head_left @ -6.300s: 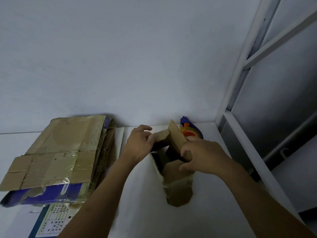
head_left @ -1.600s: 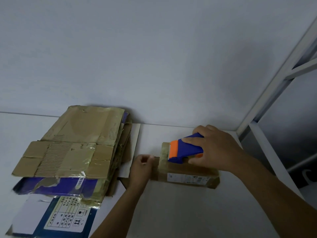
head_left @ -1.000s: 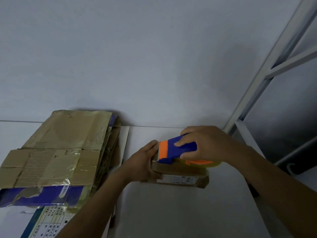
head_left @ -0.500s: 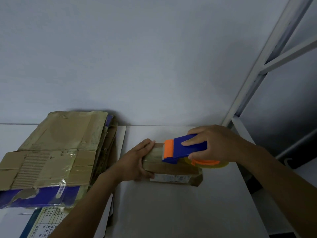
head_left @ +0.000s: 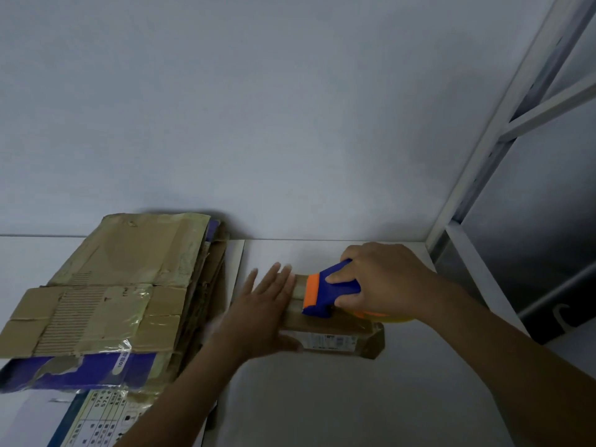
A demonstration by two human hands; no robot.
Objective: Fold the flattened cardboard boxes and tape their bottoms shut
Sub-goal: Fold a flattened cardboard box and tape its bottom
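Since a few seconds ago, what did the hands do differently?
The right hand picked up the tape dispenser from by the wall and now grips it on top of the small box. The box, then standing open, now lies flat. The left hand stopped gripping the box's end; its fingers now lie straight over it. The stack of flattened boxes stayed put.

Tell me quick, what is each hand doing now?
Left hand: open, fingers straight, flat against the small cardboard box.
Right hand: closed round the blue tape dispenser on the box.
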